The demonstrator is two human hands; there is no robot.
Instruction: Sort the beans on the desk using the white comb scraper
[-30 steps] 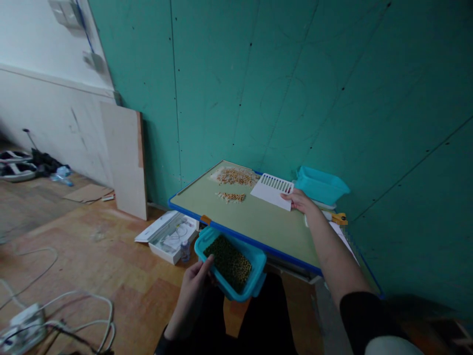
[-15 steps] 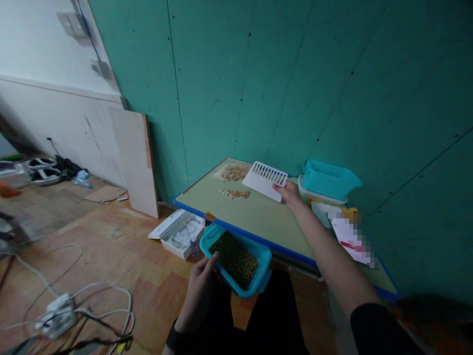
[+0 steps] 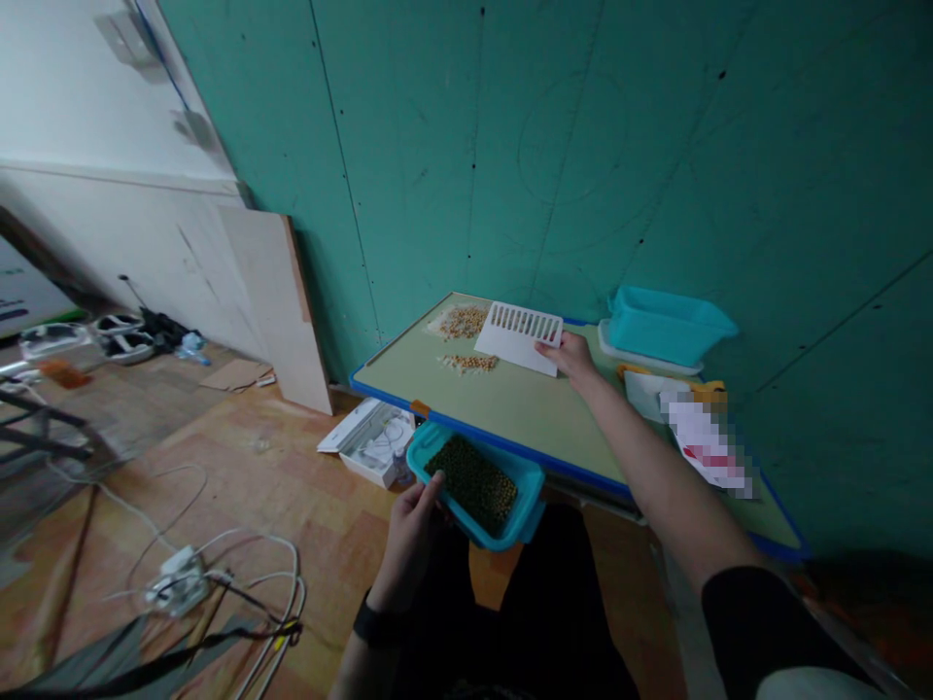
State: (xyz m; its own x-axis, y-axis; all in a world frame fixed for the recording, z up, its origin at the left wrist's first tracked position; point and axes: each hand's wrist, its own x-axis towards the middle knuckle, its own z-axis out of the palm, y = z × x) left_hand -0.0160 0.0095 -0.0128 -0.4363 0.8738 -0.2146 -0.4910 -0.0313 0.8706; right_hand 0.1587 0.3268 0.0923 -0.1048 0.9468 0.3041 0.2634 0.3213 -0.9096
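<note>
Our left hand (image 3: 414,525) grips the teal container (image 3: 519,501) of green beans (image 3: 473,482) by its left rim. The thumb is pressed on top of the rim and the other fingers are curled underneath, out of sight. We hold the container in the air just below and against the near edge of the table (image 3: 510,413), over our lap.

Our right hand (image 3: 572,356) reaches across the table, its fingers pinching the near right corner of the white slotted scraper (image 3: 516,338); how the thumb lies we cannot tell. The scraper lies flat on the tabletop. Just left of it sit two heaps of yellow beans: a larger far pile (image 3: 461,321) and a smaller near pile (image 3: 470,363).

Right of the hand a teal tub (image 3: 663,326) stands on a white lid (image 3: 641,360). On the floor to the left lie an open white box (image 3: 366,442) and a tangle of cables (image 3: 219,574).
</note>
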